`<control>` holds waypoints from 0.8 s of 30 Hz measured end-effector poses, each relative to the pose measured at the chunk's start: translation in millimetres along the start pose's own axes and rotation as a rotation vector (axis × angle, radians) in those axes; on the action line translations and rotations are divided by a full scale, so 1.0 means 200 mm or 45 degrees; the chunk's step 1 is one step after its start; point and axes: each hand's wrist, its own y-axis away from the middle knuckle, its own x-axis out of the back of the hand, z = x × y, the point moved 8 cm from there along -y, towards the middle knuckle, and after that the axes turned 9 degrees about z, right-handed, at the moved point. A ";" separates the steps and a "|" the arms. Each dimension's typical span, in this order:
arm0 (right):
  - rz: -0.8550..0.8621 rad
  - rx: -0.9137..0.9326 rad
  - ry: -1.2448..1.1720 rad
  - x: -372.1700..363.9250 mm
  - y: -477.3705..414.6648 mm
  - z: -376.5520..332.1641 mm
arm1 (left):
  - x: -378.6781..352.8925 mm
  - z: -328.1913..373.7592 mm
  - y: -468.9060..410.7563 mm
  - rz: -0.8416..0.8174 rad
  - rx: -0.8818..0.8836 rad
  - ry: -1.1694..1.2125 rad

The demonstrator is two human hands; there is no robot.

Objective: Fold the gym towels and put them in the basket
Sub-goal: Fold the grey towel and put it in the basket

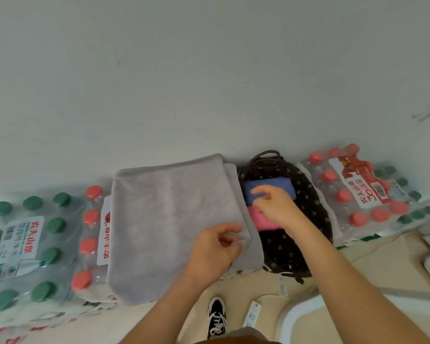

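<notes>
Your left hand (214, 249) pinches the right edge of the folded grey towel (169, 219), which lies on the shrink-wrapped water bottle pack (35, 244). Your right hand (273, 207) is loose-fingered and holds nothing, over the blue towel (271, 183) and pink towel (255, 218) in the floral fabric basket (313, 202). Risk: a one-corner lift likely drops the fold open. The soft basket wall may also sag during insertion.

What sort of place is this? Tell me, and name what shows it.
Likely a storage corner, not a furnished room: shrink-wrapped packs of bottled water line a bare white wall, and the grey towel lies on top of them, beside a dark fabric basket.
</notes>
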 end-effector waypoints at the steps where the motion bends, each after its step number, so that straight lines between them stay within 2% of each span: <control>1: -0.080 -0.040 -0.010 0.00 0.07 0.06 | 0.00 -0.01 0.00 0.016 0.038 0.045; 4: -0.238 -0.067 -0.022 -0.03 0.28 0.15 | 0.00 -0.01 0.02 0.007 0.086 0.103; 8: -0.197 -0.096 -0.105 -0.06 0.38 0.24 | -0.03 -0.02 0.07 0.009 0.091 0.084; 11: -0.030 -0.015 -0.084 -0.04 0.33 0.23 | -0.05 0.01 0.10 -0.054 0.053 0.022; 14: 0.143 0.123 -0.091 0.01 0.24 0.06 | -0.01 0.07 0.12 -0.085 -0.038 -0.074; 16: 0.061 0.119 -0.110 -0.04 0.17 -0.02 | 0.18 0.10 0.11 0.187 -0.172 -0.309; 18: -0.094 0.050 -0.126 -0.13 0.11 -0.05 | 0.48 0.09 0.10 0.622 -0.261 -0.618; 20: -0.130 0.028 -0.145 -0.17 0.08 -0.06 | 0.77 -0.02 0.09 0.878 -0.171 -0.970; 22: -0.047 0.100 -0.117 -0.17 0.07 -0.09 | 0.93 -0.16 0.08 0.839 0.038 -1.113; 24: 0.040 0.178 -0.062 -0.17 0.08 -0.11 | 0.96 -0.24 0.10 0.748 0.202 -0.993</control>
